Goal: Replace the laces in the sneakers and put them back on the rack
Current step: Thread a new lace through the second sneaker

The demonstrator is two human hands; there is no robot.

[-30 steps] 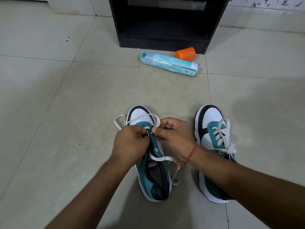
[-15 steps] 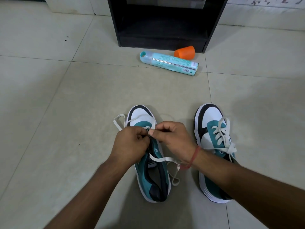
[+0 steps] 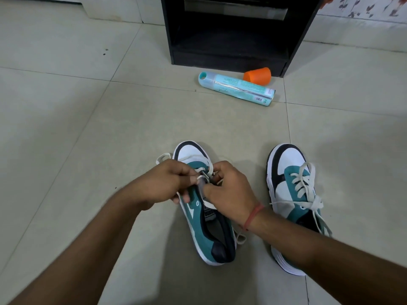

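2 hands work at the nearest item, both on the same sneaker.

Item 1: my left hand (image 3: 166, 183), fingers curled, pinching the white lace (image 3: 203, 160) at the eyelet rows of the left sneaker (image 3: 202, 208).

Item 2: my right hand (image 3: 229, 190), a red thread band on its wrist, fingers curled and pinching the same lace from the other side, the fingertips of both hands almost meeting over the tongue.

Item 3: the left sneaker, teal, white and black, flat on the tiled floor (image 3: 88, 128), toe pointing away from me. Its lace is only partly threaded (1 loop lies over the toe cap to the left, and a loose end trails out by the heel on the right).

Item 4: the right sneaker (image 3: 293, 194), same colours, beside the first but apart from it, fully laced and tied in a bow. My right forearm crosses over its heel.

Item 5: 1 light-blue spray can (image 3: 236, 88) lying on its side farther out, with an orange cap (image 3: 257, 75) just behind it, also tipped over.

Item 6: the black rack (image 3: 233, 29), farthest away, its lower shelf open toward me.
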